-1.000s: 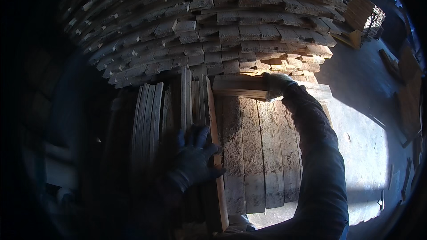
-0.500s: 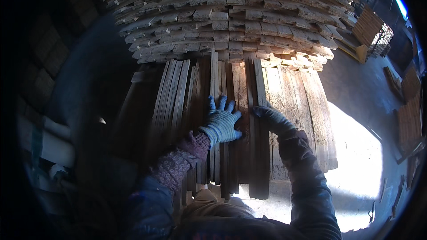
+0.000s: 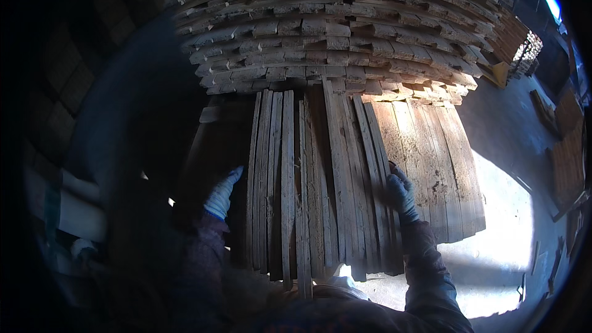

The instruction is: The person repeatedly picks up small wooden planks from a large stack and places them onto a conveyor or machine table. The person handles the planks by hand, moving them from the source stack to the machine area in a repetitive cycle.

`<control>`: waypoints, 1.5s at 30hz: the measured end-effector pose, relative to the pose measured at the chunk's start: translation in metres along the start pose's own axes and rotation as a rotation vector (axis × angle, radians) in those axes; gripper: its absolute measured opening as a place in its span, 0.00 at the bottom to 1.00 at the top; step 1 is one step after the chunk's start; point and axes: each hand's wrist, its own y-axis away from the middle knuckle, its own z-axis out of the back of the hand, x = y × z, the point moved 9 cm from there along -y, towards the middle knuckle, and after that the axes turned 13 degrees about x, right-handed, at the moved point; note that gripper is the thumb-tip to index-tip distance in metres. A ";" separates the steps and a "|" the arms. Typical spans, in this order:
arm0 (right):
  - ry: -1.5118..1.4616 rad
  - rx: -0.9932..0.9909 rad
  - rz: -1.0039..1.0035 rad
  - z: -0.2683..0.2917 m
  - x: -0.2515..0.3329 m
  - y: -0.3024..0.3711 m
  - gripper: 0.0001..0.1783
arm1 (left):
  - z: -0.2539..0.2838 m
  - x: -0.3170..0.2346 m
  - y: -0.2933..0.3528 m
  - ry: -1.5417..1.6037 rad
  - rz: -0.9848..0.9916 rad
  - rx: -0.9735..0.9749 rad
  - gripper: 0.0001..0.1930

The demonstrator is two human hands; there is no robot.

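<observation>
A row of narrow wooden boards (image 3: pixel 305 191) stands on edge, packed side by side, in front of me. My left hand (image 3: pixel 223 194), in a striped knit glove, is in shadow beside the left end of the row, its fingers stretched forward. A dark gap shows between it and the nearest board. At the right end of the row my right hand (image 3: pixel 402 194), gloved too, lies against the outermost board with bent fingers curled at its side. Flat wide planks (image 3: pixel 435 172) lie to the right of that hand, lit by sun.
A tall stack of layered planks (image 3: pixel 333 43) rises just beyond the boards. Sunlight falls on the concrete floor (image 3: pixel 505 222) at the right. Brown panels (image 3: pixel 567 160) and loose wood pieces lie along the far right. Deep shadow covers the left side.
My left hand has moved off the top of the boards to their left side. The on-edge boards are now closer together, and my right hand has shifted slightly right and lower.
</observation>
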 end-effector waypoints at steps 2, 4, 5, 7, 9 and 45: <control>0.043 -0.012 0.037 -0.015 0.002 -0.003 0.27 | 0.002 0.000 -0.003 -0.038 -0.158 0.061 0.33; 0.137 0.001 0.076 -0.020 0.008 -0.005 0.28 | -0.006 -0.010 0.002 0.178 -0.243 0.182 0.31; 0.225 -0.024 0.094 -0.009 0.013 0.003 0.29 | -0.031 -0.040 0.019 -0.021 -0.348 0.214 0.29; 0.399 -0.048 0.120 -0.002 0.021 0.012 0.31 | -0.046 -0.029 0.020 0.165 -0.248 0.384 0.28; 0.546 -0.019 0.166 -0.015 0.024 -0.009 0.30 | -0.006 0.050 -0.016 0.099 -0.302 0.423 0.27; 0.282 -1.180 0.782 -0.192 0.219 0.638 0.47 | -0.559 0.005 0.220 -0.555 -0.505 1.850 0.28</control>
